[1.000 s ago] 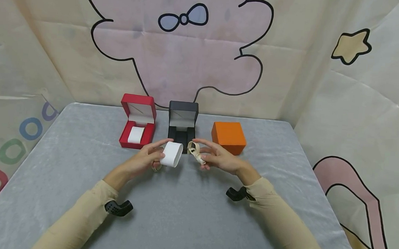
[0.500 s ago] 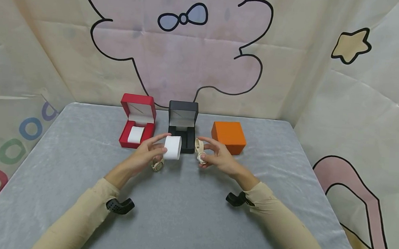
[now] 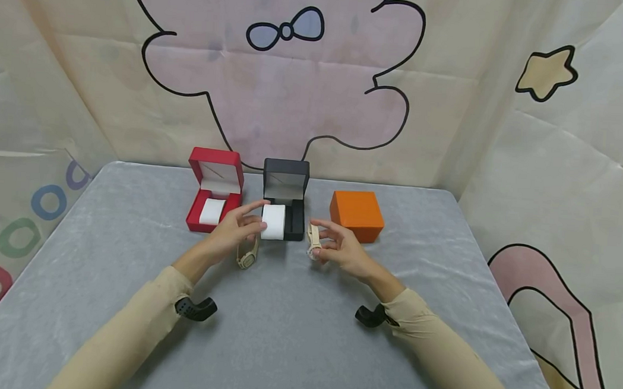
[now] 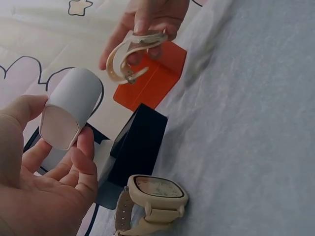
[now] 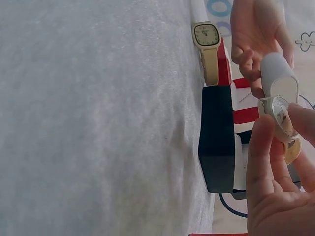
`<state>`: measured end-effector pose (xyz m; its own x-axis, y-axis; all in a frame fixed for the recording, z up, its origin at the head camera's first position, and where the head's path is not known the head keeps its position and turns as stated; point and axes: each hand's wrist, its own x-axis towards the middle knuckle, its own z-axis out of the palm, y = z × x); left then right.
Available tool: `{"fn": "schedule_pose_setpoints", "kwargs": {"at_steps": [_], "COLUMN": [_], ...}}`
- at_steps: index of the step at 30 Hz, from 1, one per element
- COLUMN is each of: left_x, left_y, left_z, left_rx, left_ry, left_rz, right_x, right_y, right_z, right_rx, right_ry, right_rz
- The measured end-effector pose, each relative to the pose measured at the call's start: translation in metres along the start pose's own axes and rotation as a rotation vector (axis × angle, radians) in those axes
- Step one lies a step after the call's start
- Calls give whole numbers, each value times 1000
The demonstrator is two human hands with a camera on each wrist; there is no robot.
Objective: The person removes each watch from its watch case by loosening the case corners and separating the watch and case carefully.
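Observation:
In the head view my left hand (image 3: pixel 231 232) pinches a white watch pillow (image 3: pixel 274 222) between thumb and fingers, overlapping the left part of the open black watch box (image 3: pixel 287 167). The left wrist view shows the pillow's hollow-looking oval end. My right hand (image 3: pixel 344 251) holds a cream wristwatch (image 3: pixel 314 237) by its round case; the right wrist view shows thumb and finger on the watch face (image 5: pixel 282 118), and its strap (image 4: pixel 114 66) curves free. A second cream watch with a squarish case (image 4: pixel 158 194) stands on the cloth below my left hand.
Left of the black box, an open red watch box (image 3: pixel 217 155) holds another white pillow (image 3: pixel 211 211). A shut orange box (image 3: pixel 357 209) sits to the right, close behind my right hand. Grey cloth (image 3: pixel 281 335) covers the table, and a printed curtain (image 3: pixel 456 108) hangs behind.
The pillow moved back from in front of the black box to over its left part, turning upright. My right hand drew slightly right, its watch strap straightening. The standing watch shows more.

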<state>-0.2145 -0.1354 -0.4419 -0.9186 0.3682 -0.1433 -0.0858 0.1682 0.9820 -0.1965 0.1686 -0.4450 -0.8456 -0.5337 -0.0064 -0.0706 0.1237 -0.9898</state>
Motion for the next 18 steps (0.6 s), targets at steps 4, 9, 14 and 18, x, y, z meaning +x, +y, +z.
{"fn": "schedule_pose_setpoints", "kwargs": {"at_steps": [4, 9, 14, 18], "left_x": [4, 11, 17, 22], "left_y": [2, 3, 2, 0], "left_z": [-1, -1, -1, -1], "left_rx": [16, 21, 18, 45], "left_ry": [6, 5, 8, 15], "left_rz": [-10, -28, -31, -36], "right_x": [-1, -3, -4, -6], "right_y": [3, 4, 6, 9], "right_z": [-1, -2, -4, -4], "right_rx": [-50, -86, -75, -69], "right_ry": [5, 3, -8, -17], "right_rz": [-2, 1, 18, 25]}}
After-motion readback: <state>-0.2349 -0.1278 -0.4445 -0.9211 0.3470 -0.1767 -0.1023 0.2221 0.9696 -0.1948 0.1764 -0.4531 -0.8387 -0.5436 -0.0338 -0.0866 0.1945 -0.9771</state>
